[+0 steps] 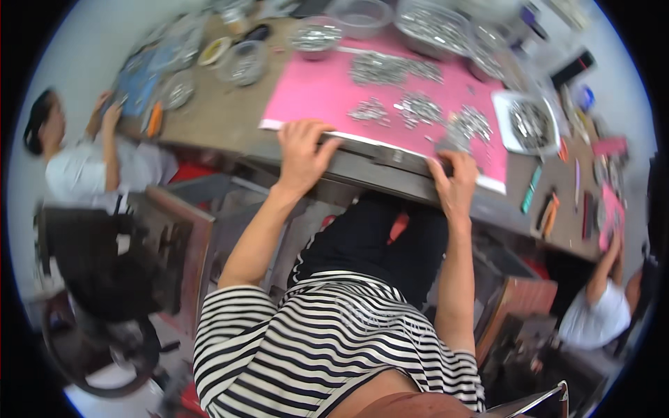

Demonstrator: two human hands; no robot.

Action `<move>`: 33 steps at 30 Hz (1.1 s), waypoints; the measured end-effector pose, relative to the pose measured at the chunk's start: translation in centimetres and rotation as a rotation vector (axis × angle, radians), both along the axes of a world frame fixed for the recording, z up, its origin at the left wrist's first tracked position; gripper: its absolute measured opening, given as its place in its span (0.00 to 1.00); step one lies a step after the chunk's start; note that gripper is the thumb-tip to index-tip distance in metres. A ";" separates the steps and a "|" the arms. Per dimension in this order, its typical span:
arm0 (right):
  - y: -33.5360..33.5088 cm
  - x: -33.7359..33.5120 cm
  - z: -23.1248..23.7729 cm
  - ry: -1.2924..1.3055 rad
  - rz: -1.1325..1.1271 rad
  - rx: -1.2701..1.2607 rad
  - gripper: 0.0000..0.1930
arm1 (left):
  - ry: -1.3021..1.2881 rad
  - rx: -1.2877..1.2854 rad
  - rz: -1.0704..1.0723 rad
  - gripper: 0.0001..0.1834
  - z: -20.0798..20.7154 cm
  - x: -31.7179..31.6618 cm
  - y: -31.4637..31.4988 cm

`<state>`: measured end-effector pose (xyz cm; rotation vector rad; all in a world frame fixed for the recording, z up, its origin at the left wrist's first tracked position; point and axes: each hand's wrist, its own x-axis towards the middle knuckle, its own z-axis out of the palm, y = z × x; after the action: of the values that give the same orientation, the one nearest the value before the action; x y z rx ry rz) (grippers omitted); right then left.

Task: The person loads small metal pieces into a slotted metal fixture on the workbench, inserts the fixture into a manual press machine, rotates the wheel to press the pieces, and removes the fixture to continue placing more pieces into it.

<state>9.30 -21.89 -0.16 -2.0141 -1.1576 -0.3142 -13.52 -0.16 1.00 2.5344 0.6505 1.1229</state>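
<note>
My left hand (303, 155) rests at the front edge of a pink sheet (310, 87), its fingers stretched out and the thumb apart, holding nothing. Further right along the same edge is my right hand (458, 182), thumb apart from the bent fingers. Just beyond its fingertips lies a blurred greyish, see-through piece (454, 141); whether the fingers touch it I cannot tell. Several heaps of small shiny metal parts lie on the sheet: a wide far heap (390, 70), a small near heap (369, 110), a middle heap (419, 109) and a right heap (472, 122).
Clear tubs of metal parts (315, 38) line the back. To the right stand a white tray (509, 132), a green tool (532, 189) and orange-handled pliers (549, 214). Co-workers sit at left (83, 164) and right (596, 317). An open drawer (185, 219) juts out at left.
</note>
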 end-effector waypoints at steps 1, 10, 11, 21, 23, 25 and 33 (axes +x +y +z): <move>0.1 -0.1 -0.2 -0.012 -0.019 -0.035 0.15 | 0.015 0.056 0.022 0.17 -0.5 -0.9 0.4; -1.1 0.6 -1.6 -0.156 0.022 -0.091 0.14 | 0.002 0.114 0.047 0.20 -3.8 -2.4 0.0; -1.0 0.4 -1.5 -0.205 0.003 -0.116 0.15 | -0.003 0.093 0.017 0.20 -3.3 -2.6 -0.1; -1.9 1.1 -2.3 0.145 -0.151 0.296 0.12 | -0.148 -0.040 -0.637 0.20 6.8 2.7 -6.2; -0.5 0.0 -1.8 0.178 -0.169 0.366 0.11 | -0.079 -0.037 -0.668 0.17 5.1 6.0 -7.8; -0.3 0.2 -2.3 0.196 -0.165 0.414 0.11 | -0.059 0.055 -0.595 0.15 2.7 9.1 -8.9; -4.7 -0.6 -1.5 0.147 -0.167 0.262 0.06 | 0.036 0.136 -0.345 0.17 -1.5 10.5 -8.7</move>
<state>8.75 -26.62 -1.65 -1.8702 -0.8144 -0.3750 -3.03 -8.82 -0.46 2.6497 0.1362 1.0288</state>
